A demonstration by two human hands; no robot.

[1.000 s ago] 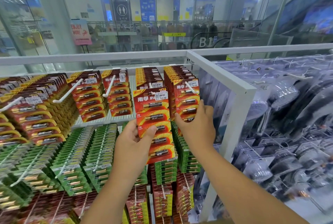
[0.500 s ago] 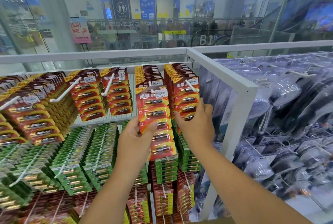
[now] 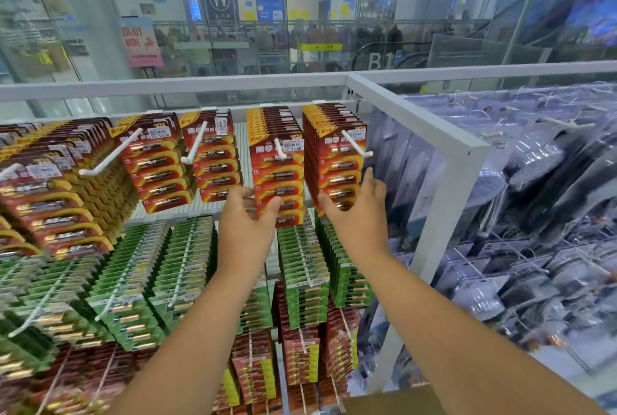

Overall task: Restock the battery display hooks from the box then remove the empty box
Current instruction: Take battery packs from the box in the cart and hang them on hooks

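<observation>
The front red battery pack (image 3: 277, 171) hangs on a white hook (image 3: 279, 151) in the top row, pushed back against its stack, with the hook's tip showing in front of it. My left hand (image 3: 247, 227) pinches this pack's lower left corner, thumb in front and fingers behind. My right hand (image 3: 358, 216) lies with spread fingers against the lower part of the rightmost red stack (image 3: 337, 160), which hangs on its own hook (image 3: 355, 144). A brown cardboard box corner (image 3: 392, 402) shows at the bottom edge, under my right forearm.
More red packs (image 3: 157, 167) hang to the left and green packs (image 3: 187, 267) fill the row below. A white frame post (image 3: 447, 214) stands just right of my right hand, with clear-bagged goods (image 3: 534, 214) on hooks beyond it. A glass wall lies behind the display.
The red pack has slid back along its hook to the stack. My right hand let go of it and moved right onto the neighbouring stack. My left hand followed the pack.
</observation>
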